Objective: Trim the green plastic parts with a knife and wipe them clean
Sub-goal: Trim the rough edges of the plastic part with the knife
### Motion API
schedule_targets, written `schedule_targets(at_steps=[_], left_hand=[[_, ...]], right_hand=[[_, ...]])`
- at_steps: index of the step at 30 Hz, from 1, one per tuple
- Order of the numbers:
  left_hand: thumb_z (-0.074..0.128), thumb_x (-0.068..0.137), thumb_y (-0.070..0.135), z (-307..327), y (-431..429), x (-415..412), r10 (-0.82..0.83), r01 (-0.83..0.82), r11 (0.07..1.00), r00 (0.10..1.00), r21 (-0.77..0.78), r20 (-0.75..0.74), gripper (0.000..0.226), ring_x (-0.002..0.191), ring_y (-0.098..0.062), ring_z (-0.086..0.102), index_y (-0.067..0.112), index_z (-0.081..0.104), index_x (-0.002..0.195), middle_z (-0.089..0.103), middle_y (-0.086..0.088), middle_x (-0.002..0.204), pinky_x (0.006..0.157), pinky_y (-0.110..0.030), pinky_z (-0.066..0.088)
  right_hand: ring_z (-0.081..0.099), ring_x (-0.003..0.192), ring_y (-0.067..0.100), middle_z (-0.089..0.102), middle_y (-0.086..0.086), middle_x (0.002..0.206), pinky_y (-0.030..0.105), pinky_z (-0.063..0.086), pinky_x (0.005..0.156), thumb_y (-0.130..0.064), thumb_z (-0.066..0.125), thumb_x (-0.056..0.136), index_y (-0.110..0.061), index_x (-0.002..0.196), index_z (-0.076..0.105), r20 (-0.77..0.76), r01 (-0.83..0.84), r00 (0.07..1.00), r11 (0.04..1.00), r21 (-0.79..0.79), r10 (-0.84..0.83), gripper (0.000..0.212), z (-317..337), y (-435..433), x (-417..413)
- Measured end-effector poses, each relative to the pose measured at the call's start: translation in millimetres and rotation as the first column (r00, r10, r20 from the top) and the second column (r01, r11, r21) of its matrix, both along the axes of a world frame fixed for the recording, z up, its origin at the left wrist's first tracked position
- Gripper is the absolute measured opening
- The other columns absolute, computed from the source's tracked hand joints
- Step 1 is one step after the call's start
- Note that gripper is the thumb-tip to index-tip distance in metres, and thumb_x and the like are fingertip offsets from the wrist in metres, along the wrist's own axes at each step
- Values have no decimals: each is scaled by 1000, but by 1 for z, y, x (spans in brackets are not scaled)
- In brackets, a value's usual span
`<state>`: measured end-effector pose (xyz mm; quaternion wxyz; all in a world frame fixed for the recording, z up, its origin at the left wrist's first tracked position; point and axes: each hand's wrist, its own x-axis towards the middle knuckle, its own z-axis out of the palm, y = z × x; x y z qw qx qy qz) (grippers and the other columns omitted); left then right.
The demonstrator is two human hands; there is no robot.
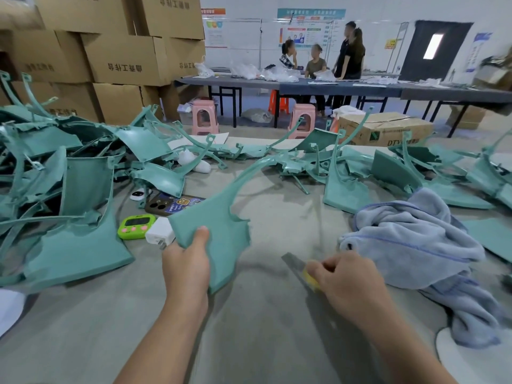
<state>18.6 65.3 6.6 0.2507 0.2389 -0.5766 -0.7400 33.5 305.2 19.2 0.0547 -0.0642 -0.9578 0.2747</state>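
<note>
Left grip holds one green part up off the table, right grip holds the knife.

I see my left grip (185,261) closed on the near edge of a green plastic part (221,223), thumb on the face toward me. The part's long curved arm sweeps up and away over the grey table (277,314). My right grip (349,278) is curled round the yellow handle of a utility knife (297,263). The blade points left toward the part but is apart from it, low over the table. A crumpled blue towel (410,239) lies just right of that hand. A heap of green parts (77,184) fills the left side, and more green parts (388,167) are spread across the far right. Beside the held part lie a green timer (133,226), a white charger (160,233) and a phone (169,205). Cardboard boxes (122,59) are stacked behind at the left.
</note>
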Motion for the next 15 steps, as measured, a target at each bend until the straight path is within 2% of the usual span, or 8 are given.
schedule_targets(at_steps=[2,4,6,8,12,14,15], left_hand=[[70,91,26,1,1,1,-33,33,999,999,36,-7,11,68,-14,75,25,75,81,77,10,75,59,-31,57],[69,92,26,4,3,2,-68,69,997,997,30,-23,19,68,-14,75,39,77,79,77,8,77,60,-31,57],[68,92,28,4,4,2,-94,94,996,995,4,-36,19,70,-16,75,41,76,80,78,6,79,61,-33,57],[68,91,30,4,5,3,-113,113,994,993,-15,-43,15,71,-17,75,40,76,82,78,4,80,63,-35,58],[67,93,33,4,9,2,-115,114,993,993,-21,-16,18,71,-17,75,36,76,79,78,5,79,63,-34,57],[67,93,34,4,10,3,-112,112,994,994,-17,-4,18,71,-17,76,33,76,78,78,5,78,66,-36,58],[67,92,36,4,10,3,-116,116,993,993,-19,-1,17,72,-18,76,31,76,78,78,4,79,68,-37,59]], right_hand=[[56,60,20,56,-2,53,32,36,54,-67,52,90,-15,59,58,-7,72,997,980,186,-72,60,6,0,4],[57,62,23,58,-3,55,33,38,56,-65,47,94,-16,58,57,-82,130,990,949,289,-111,62,11,7,4],[53,55,22,54,-2,49,33,37,53,-55,51,97,-14,57,54,-238,183,963,957,227,-127,57,13,17,4],[49,51,18,51,-1,46,32,30,50,-45,57,96,-12,57,52,-343,212,924,972,97,-167,52,15,24,4],[48,54,16,53,0,51,36,37,55,-32,63,95,-10,63,56,-291,90,951,995,-54,-102,40,13,21,2],[51,59,14,58,-5,55,24,39,58,-24,69,93,-16,68,64,-357,8,932,989,-146,-60,26,12,13,7],[55,64,10,63,-11,62,15,40,60,-23,71,91,-22,80,72,-447,-33,892,975,-218,-69,11,15,8,11]])
